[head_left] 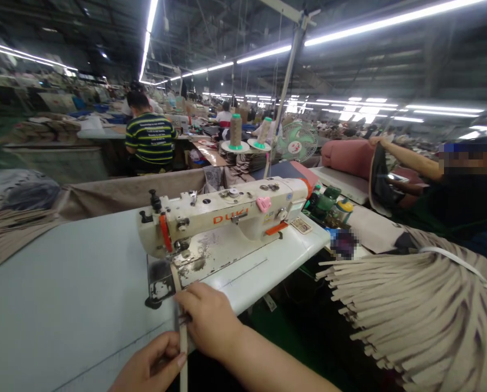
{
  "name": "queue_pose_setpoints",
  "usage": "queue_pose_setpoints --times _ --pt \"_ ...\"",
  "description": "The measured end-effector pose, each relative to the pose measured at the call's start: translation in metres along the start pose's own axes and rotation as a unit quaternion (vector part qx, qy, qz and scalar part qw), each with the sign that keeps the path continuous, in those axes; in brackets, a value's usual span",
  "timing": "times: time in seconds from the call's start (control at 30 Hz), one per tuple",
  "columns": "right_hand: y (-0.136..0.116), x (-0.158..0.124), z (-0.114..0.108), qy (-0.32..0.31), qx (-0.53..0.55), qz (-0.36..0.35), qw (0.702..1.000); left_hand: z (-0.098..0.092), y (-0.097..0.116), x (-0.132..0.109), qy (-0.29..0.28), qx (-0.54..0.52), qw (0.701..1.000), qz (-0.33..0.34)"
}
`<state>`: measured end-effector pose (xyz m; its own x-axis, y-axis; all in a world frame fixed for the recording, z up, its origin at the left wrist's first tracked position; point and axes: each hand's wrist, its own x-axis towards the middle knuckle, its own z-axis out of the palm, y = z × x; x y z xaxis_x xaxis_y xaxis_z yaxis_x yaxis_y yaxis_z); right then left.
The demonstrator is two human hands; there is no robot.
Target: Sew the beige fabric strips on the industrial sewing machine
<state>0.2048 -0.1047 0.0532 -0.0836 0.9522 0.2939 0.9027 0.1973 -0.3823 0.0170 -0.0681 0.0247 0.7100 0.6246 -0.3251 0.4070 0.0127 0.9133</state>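
Note:
A narrow beige fabric strip [184, 354] runs from under the presser-foot area of the white sewing machine [227, 215] toward me and over the table's front edge. My left hand [151, 363] pinches the strip between thumb and fingers near that edge. Just above it, my right hand [210, 321] is closed at the strip, close in front of the machine's metal plate [161, 288]. A thin, dark grey blade-like piece [177, 314] shows beside the right fingertips; blur hides what it is. The right fingers are partly hidden behind the hand.
A big bundle of beige strips [406, 305], tied with a white band, lies at the right. Two thread cones [235, 132] and a green fan [297, 141] stand behind the machine. One co-worker [151, 139] sits ahead; another [463, 185] handles dark material at right.

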Motion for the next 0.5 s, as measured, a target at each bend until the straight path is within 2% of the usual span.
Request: queue_pose_setpoints --times 0.1,0.17,0.37,0.5 --pt "0.002 -0.007 -0.012 -0.014 0.095 0.13 0.987 0.0 0.022 -0.008 -0.008 -0.025 1.0 0.006" --pt "0.008 -0.012 -0.018 -0.038 0.126 0.164 0.978 0.002 0.031 -0.01 -0.004 -0.046 0.999 0.0" --pt "0.018 -0.032 -0.028 -0.026 0.247 0.122 0.961 0.001 0.036 -0.015 0.032 -0.041 0.998 -0.034" --pt "0.01 -0.043 -0.031 -0.078 0.299 0.13 0.942 0.0 0.04 -0.017 0.042 -0.011 0.998 -0.045"
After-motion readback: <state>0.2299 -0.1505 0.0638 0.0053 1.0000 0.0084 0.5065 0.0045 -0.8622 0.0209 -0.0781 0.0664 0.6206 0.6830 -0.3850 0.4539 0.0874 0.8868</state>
